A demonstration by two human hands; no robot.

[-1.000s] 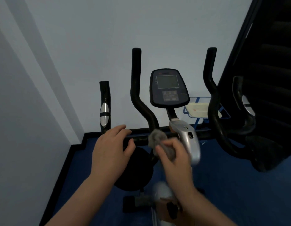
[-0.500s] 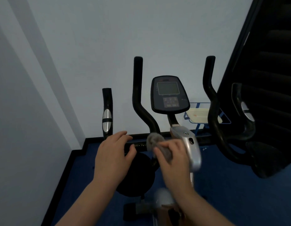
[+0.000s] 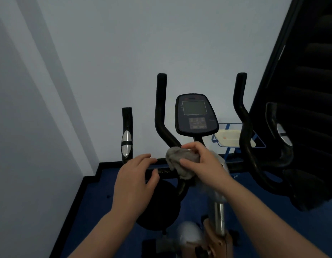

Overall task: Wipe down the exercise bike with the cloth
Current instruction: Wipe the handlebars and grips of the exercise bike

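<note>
Grey cloth [image 3: 182, 161], bunched up, pinched between the thumb and curled fingers of the right hand [image 3: 204, 164] and pressed against the exercise bike [image 3: 196, 114] just below the console [image 3: 196, 115], where the console's stem meets the silver frame cover. Left hand [image 3: 135, 181] beside it, left of and lower than the console, fingers relaxed and slightly spread, hovering at the black crossbar [image 3: 165, 171] without gripping it; whether the fingertips touch the bar, cannot tell. Two tall black handlebars rising on either side of the console, the left one [image 3: 161, 108] just above the cloth, the right one [image 3: 241, 112] well to the right. Shorter black grip with a silver band [image 3: 127, 135] further left of the console. Behind and right of the console, a white tray [image 3: 229, 139] on a blue rack. Below the console, blue floor [image 3: 90, 211] against a pale wall.
</note>
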